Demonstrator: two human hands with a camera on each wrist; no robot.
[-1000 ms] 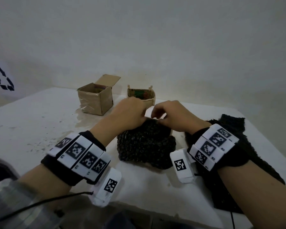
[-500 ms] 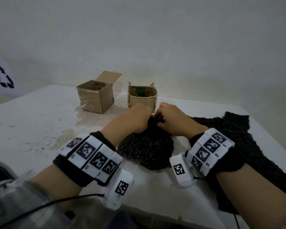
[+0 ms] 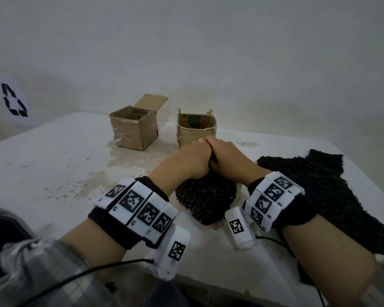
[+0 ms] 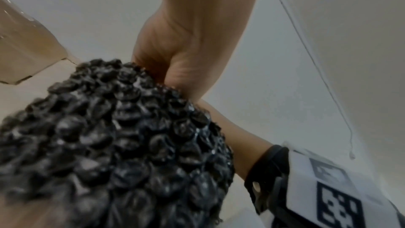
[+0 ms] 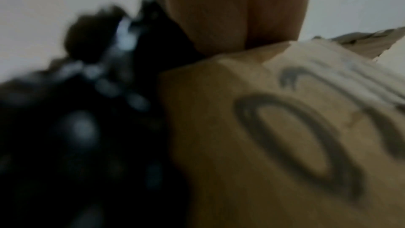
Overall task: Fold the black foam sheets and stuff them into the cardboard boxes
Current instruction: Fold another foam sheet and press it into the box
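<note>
A folded black foam sheet point(image 3: 205, 198) stands bunched on the white table point(image 3: 53, 162), just in front of the nearer cardboard box point(image 3: 195, 136). My left hand point(image 3: 186, 160) and right hand point(image 3: 228, 156) meet at its far top edge, fingers curled round it. The left wrist view shows the bumpy foam point(image 4: 122, 145) under my left hand point(image 4: 175, 55). In the blurred right wrist view, my right hand point(image 5: 230, 15) is against the box's printed wall point(image 5: 285, 136), with the foam point(image 5: 87, 127) to its left. The fingertips are hidden.
A second open cardboard box point(image 3: 133, 131) with a raised flap stands further left at the back. Another black foam sheet point(image 3: 315, 180) lies flat on the table's right side. A recycling sign point(image 3: 13, 100) hangs on the left wall.
Both hands moved forward toward the nearer box and came together. The foam went from a flatter fold to a tighter, narrower bundle under them.
</note>
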